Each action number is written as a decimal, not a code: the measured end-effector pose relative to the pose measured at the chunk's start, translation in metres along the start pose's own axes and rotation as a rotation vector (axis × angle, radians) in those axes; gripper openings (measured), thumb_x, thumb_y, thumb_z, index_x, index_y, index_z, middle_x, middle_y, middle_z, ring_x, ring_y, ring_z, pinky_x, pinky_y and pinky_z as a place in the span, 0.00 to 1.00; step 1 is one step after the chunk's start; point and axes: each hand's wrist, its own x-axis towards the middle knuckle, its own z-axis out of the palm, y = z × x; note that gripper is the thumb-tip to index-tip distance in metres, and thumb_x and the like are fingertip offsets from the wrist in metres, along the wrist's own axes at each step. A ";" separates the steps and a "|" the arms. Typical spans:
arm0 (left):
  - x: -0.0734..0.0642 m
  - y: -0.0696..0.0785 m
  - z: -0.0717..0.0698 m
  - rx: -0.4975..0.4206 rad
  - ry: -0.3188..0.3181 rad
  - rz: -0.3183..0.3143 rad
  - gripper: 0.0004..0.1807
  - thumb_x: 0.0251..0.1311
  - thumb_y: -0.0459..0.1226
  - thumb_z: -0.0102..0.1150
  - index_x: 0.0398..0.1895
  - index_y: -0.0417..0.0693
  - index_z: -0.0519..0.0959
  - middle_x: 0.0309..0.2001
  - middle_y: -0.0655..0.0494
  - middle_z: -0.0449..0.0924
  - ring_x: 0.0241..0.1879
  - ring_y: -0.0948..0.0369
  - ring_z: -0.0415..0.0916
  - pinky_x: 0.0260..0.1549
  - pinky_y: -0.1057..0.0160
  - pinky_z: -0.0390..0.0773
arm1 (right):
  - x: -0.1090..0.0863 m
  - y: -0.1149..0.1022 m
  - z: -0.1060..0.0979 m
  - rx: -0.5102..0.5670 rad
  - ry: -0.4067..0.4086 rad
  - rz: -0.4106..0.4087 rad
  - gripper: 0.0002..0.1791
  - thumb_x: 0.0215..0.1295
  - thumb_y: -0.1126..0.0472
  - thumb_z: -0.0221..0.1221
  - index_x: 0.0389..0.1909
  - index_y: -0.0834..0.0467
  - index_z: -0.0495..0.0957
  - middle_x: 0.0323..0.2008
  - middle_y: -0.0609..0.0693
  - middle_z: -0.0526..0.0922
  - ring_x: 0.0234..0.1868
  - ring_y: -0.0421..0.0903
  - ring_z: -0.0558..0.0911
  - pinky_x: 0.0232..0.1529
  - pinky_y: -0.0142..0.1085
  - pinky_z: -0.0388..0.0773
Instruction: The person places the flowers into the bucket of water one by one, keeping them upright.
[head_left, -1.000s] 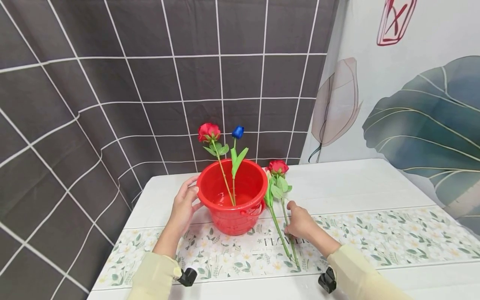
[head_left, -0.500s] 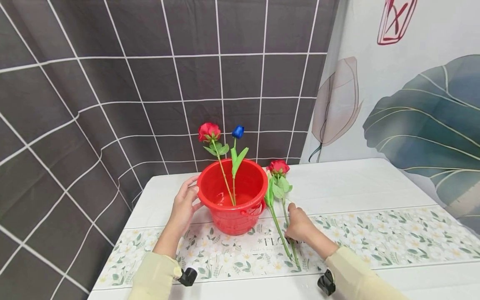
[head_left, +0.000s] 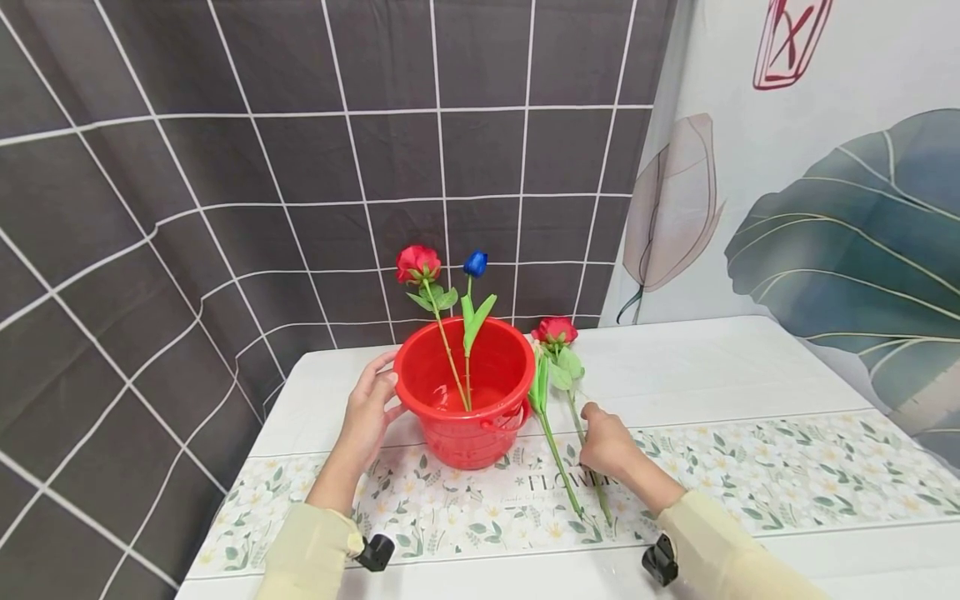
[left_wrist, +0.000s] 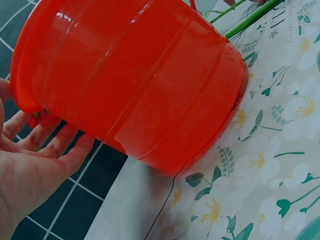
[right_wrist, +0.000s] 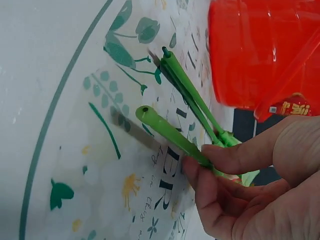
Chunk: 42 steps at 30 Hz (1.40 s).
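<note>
Right hand (head_left: 609, 442) here, thumb and finger pinching the stem of the loose rose (head_left: 566, 371), its lower end hanging just above the table (head_left: 720, 375), shadow showing beneath! That rose is right of the bucket (head_left: 459, 446), its bloom up near the table's back edge. Squeezed in between lies a second stem (head_left: 551, 437), just beside the bucket; whether they touch, I can't tell. Across at the rim's left side, the left hand (head_left: 366, 407) rests on it, fingers loosely extended. Inside, the standing rose (head_left: 418, 263) tilts left beside a nearly upright blue flower (head_left: 476, 264), with room between their stems and the right rim. Tabletop runs wide to the right; the left edge sits closer.
</note>
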 end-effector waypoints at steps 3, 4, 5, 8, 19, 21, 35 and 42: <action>0.000 0.000 0.000 0.003 -0.001 0.000 0.22 0.71 0.39 0.41 0.67 0.57 0.63 0.63 0.51 0.68 0.61 0.52 0.68 0.54 0.52 0.76 | 0.000 0.001 -0.001 0.012 0.000 0.011 0.34 0.42 0.77 0.61 0.56 0.76 0.65 0.28 0.56 0.78 0.28 0.47 0.77 0.32 0.42 0.79; -0.001 0.000 0.000 0.003 -0.002 0.000 0.22 0.71 0.39 0.41 0.68 0.57 0.63 0.63 0.51 0.68 0.61 0.52 0.68 0.54 0.52 0.76 | 0.000 0.002 -0.001 0.024 0.000 0.014 0.34 0.42 0.77 0.61 0.56 0.76 0.65 0.27 0.55 0.78 0.27 0.47 0.77 0.31 0.42 0.79; -0.001 0.000 0.000 0.003 -0.002 0.000 0.22 0.71 0.39 0.41 0.68 0.57 0.63 0.63 0.51 0.68 0.61 0.52 0.68 0.54 0.52 0.76 | 0.000 0.002 -0.001 0.036 0.001 0.018 0.34 0.42 0.77 0.61 0.56 0.76 0.65 0.26 0.55 0.78 0.26 0.46 0.77 0.29 0.40 0.78; -0.001 0.001 0.000 0.005 -0.004 -0.001 0.22 0.71 0.39 0.41 0.68 0.57 0.63 0.63 0.51 0.68 0.62 0.51 0.68 0.54 0.52 0.76 | 0.001 0.003 -0.001 0.073 0.010 0.026 0.31 0.44 0.78 0.61 0.54 0.77 0.66 0.22 0.53 0.78 0.22 0.45 0.78 0.24 0.37 0.76; -0.001 0.001 0.000 0.007 -0.003 -0.004 0.22 0.72 0.39 0.41 0.68 0.57 0.63 0.63 0.51 0.68 0.61 0.51 0.68 0.54 0.53 0.76 | 0.001 0.006 -0.003 0.199 0.054 0.017 0.22 0.46 0.79 0.61 0.46 0.74 0.71 0.16 0.52 0.76 0.16 0.45 0.79 0.19 0.34 0.74; -0.001 0.001 0.000 0.007 -0.004 -0.004 0.22 0.72 0.39 0.40 0.68 0.57 0.62 0.62 0.50 0.69 0.61 0.51 0.68 0.53 0.54 0.76 | 0.001 0.007 -0.004 0.198 0.062 0.006 0.22 0.47 0.79 0.61 0.46 0.74 0.71 0.15 0.51 0.76 0.16 0.44 0.78 0.19 0.34 0.72; 0.000 0.000 0.000 0.004 -0.001 -0.006 0.23 0.72 0.39 0.40 0.68 0.56 0.62 0.63 0.50 0.68 0.62 0.51 0.68 0.52 0.56 0.77 | -0.001 0.005 -0.016 0.291 0.127 -0.010 0.19 0.53 0.77 0.59 0.48 0.72 0.70 0.19 0.52 0.77 0.18 0.45 0.80 0.21 0.33 0.74; -0.001 0.001 0.001 0.009 0.000 -0.009 0.23 0.71 0.39 0.40 0.68 0.56 0.62 0.62 0.49 0.68 0.62 0.51 0.68 0.52 0.55 0.77 | 0.000 0.002 -0.022 0.365 0.219 -0.078 0.19 0.52 0.79 0.55 0.48 0.73 0.70 0.21 0.53 0.79 0.20 0.46 0.82 0.21 0.32 0.77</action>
